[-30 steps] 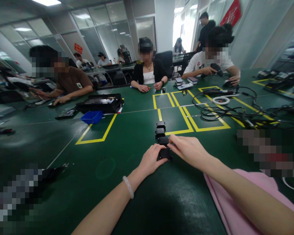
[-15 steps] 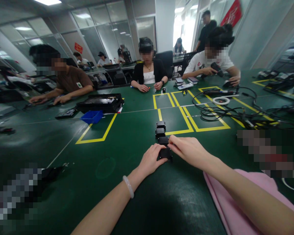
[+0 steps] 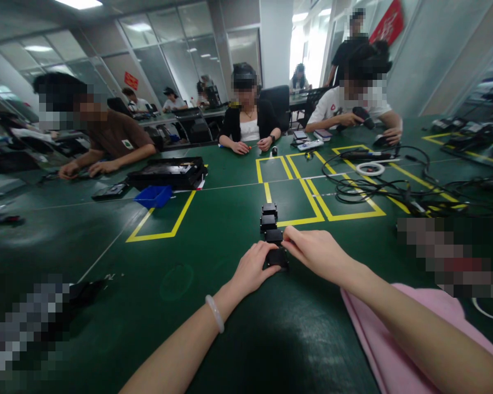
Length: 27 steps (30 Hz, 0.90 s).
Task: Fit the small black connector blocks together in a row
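Several small black blocks with tiny pegs at their corners stand in a row on the green table, running away from me. My left hand [image 3: 257, 265] grips the nearest black block [image 3: 276, 257] from its left side, thumb in front and fingers behind. At that block's far right corner, the fingertips of my right hand [image 3: 308, 245] are pinched together; what sits between them is too small to make out. Just beyond lies the second black block [image 3: 274, 236], close to my right fingertips. Two more, a third block [image 3: 268, 221] and the farthest block [image 3: 269, 209], are untouched.
A pink cloth [image 3: 419, 312] lies under my right forearm. Black cables [image 3: 365, 189] and a white ring [image 3: 370, 169] are at the right. A blue bin [image 3: 153, 196] sits by a black case [image 3: 168, 172] on the left. Co-workers sit across the green table [image 3: 119, 323].
My hands and the row of blocks hold nearly the same place. The co-worker at the left has leaned further left, and their hands have shifted.
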Each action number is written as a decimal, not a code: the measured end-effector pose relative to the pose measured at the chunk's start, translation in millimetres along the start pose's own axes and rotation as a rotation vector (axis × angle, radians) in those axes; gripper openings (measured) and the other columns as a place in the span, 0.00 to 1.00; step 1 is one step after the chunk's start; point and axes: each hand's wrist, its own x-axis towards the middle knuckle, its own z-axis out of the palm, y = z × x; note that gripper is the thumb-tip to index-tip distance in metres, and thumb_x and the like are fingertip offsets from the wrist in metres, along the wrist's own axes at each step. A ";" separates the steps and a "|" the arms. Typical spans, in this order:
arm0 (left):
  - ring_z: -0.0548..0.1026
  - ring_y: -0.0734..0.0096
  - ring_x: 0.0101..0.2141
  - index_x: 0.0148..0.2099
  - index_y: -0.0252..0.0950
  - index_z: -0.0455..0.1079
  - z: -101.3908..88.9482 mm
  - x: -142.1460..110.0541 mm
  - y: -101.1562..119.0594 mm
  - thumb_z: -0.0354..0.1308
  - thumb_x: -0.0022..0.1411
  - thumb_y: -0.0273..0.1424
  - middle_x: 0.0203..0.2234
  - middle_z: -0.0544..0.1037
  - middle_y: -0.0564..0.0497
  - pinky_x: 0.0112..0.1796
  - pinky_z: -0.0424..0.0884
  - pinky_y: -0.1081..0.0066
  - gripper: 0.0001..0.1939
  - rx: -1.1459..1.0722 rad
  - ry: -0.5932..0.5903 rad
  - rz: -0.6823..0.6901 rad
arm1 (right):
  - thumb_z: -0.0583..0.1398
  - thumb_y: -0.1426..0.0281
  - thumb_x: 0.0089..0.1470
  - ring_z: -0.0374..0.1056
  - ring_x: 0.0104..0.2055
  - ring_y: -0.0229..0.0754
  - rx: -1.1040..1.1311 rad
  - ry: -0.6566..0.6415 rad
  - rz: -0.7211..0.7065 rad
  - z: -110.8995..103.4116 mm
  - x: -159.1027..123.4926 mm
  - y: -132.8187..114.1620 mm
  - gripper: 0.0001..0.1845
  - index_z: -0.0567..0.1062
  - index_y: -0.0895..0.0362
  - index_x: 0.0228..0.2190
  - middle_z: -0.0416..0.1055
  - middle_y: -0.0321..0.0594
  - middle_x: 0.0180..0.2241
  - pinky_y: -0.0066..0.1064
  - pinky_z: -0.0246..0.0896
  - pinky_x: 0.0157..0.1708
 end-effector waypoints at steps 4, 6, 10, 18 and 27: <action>0.67 0.59 0.45 0.52 0.42 0.62 -1.1 -0.2 1.2 0.59 0.59 0.36 0.45 0.69 0.48 0.46 0.66 0.61 0.19 -0.003 -0.004 0.004 | 0.50 0.69 0.62 0.69 0.28 0.38 0.005 0.007 -0.001 -0.6 -1.4 1.7 0.04 0.63 0.54 0.37 0.73 0.34 0.29 0.27 0.44 0.24; 0.67 0.59 0.45 0.52 0.41 0.62 -1.4 -0.2 1.6 0.59 0.59 0.36 0.45 0.68 0.48 0.46 0.66 0.61 0.19 0.001 -0.005 0.006 | 0.51 0.70 0.60 0.69 0.29 0.38 0.013 0.011 -0.002 -1.9 -2.6 1.3 0.03 0.63 0.54 0.37 0.73 0.33 0.29 0.27 0.44 0.24; 0.67 0.59 0.45 0.52 0.41 0.61 -1.1 -0.1 1.4 0.59 0.59 0.35 0.45 0.69 0.48 0.45 0.66 0.62 0.20 0.007 -0.005 -0.001 | 0.50 0.67 0.61 0.69 0.30 0.39 -0.001 0.022 0.000 -1.9 -2.3 -1.3 0.05 0.63 0.54 0.35 0.73 0.34 0.30 0.27 0.45 0.25; 0.67 0.59 0.46 0.53 0.42 0.62 -1.8 0.0 1.5 0.59 0.59 0.35 0.45 0.68 0.48 0.46 0.66 0.61 0.20 0.008 -0.010 0.007 | 0.50 0.68 0.61 0.69 0.29 0.39 0.029 -0.009 0.008 -0.5 -0.6 0.5 0.05 0.64 0.54 0.38 0.73 0.35 0.29 0.27 0.46 0.25; 0.67 0.59 0.45 0.52 0.41 0.61 0.1 -0.2 0.4 0.60 0.59 0.35 0.45 0.68 0.49 0.46 0.66 0.61 0.20 0.014 0.007 0.014 | 0.48 0.65 0.64 0.70 0.29 0.39 0.031 0.002 -0.001 -1.2 -0.8 -3.9 0.08 0.63 0.54 0.35 0.73 0.34 0.29 0.27 0.45 0.25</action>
